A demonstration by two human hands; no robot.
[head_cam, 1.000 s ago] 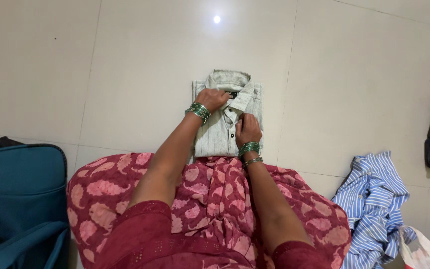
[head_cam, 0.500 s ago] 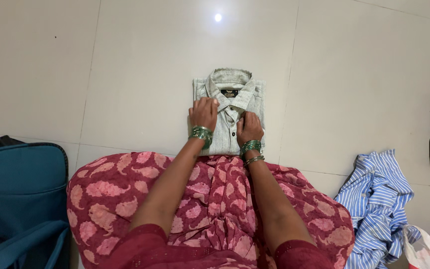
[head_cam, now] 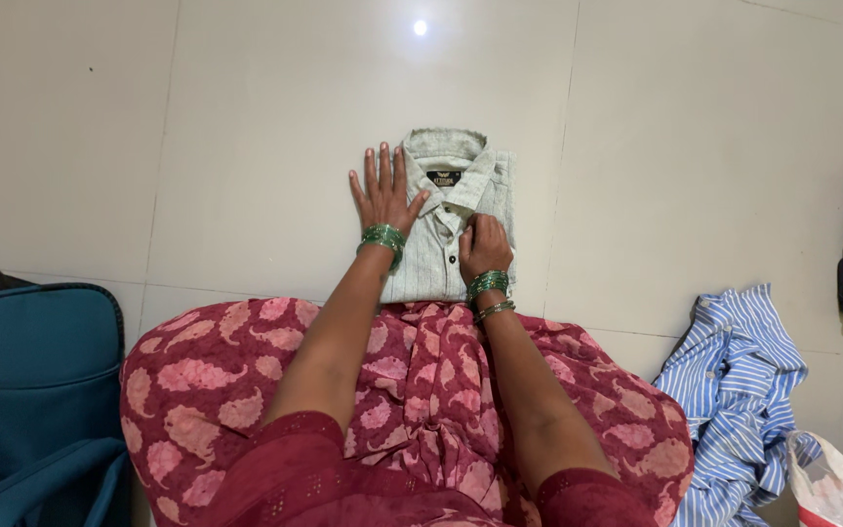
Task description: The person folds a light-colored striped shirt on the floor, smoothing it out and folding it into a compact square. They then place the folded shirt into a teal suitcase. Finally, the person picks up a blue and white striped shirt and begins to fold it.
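Folded pale shirt (head_cam: 441,249) lay on the tiled floor (head_cam: 246,146) just beyond your knees. At far left sat a teal suitcase (head_cam: 31,381). Your left hand (head_cam: 382,195) pressed flat, fingers spread, on the shirt's left edge; your right hand (head_cam: 485,249) pinched the button placket. A blue striped shirt (head_cam: 734,390) lay crumpled at right.
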